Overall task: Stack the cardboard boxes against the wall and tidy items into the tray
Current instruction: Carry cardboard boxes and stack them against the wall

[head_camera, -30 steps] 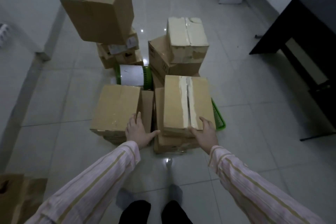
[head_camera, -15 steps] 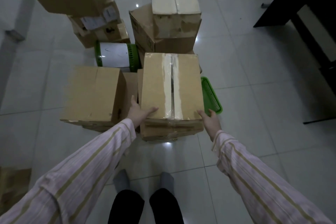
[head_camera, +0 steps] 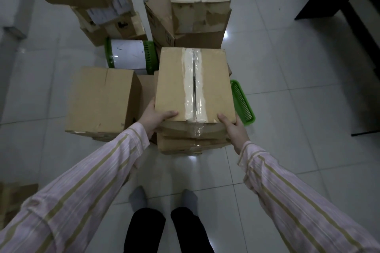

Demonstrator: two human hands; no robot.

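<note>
A taped cardboard box (head_camera: 174,84) sits on top of a lower box (head_camera: 191,144) on the tiled floor in front of me. My left hand (head_camera: 154,118) grips its near left corner, thumb on the lid. My right hand (head_camera: 233,127) grips its near right corner, thumb on top. A green tray (head_camera: 243,102) lies on the floor just right of this stack, partly hidden by it. Another brown box (head_camera: 100,100) stands to the left.
A white and green cylinder (head_camera: 129,54) lies behind the left box. More boxes are piled at the back: a stack with labels (head_camera: 111,18) and a torn stack (head_camera: 197,12). A dark table (head_camera: 353,6) stands on the right. My feet (head_camera: 162,201) are close to the stack.
Both hands moved from resting at the box's near edge to gripping its near corners. My view has come closer and lower over the stack.
</note>
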